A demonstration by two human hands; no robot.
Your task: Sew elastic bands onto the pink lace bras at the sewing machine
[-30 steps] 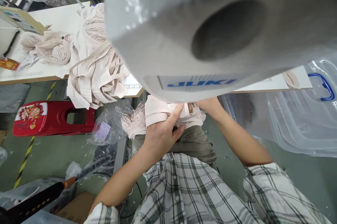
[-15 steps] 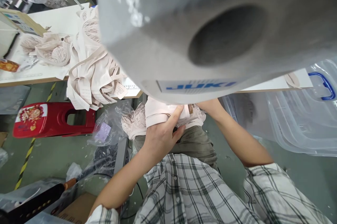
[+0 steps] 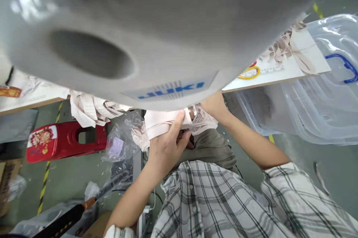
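At 12 o'clock from our L hand [image 3: 163, 152], head view, we've the pale pink lace garment [image 3: 160, 120], partly hidden by the grey machine head [image 3: 167, 47], long axis approx 9-to-3. L hand's nearest its mid: forefinger on the cloth, thumb spread away from it, other fingers hidden, so we can't tell re pinch. Our R hand [image 3: 214, 106] is at its 3 o'clock end; fingertips hidden, grip unclear.

Fingers [image 3: 177, 123] on pale garment [image 3: 157, 121], JUKI machine [image 3: 173, 55]
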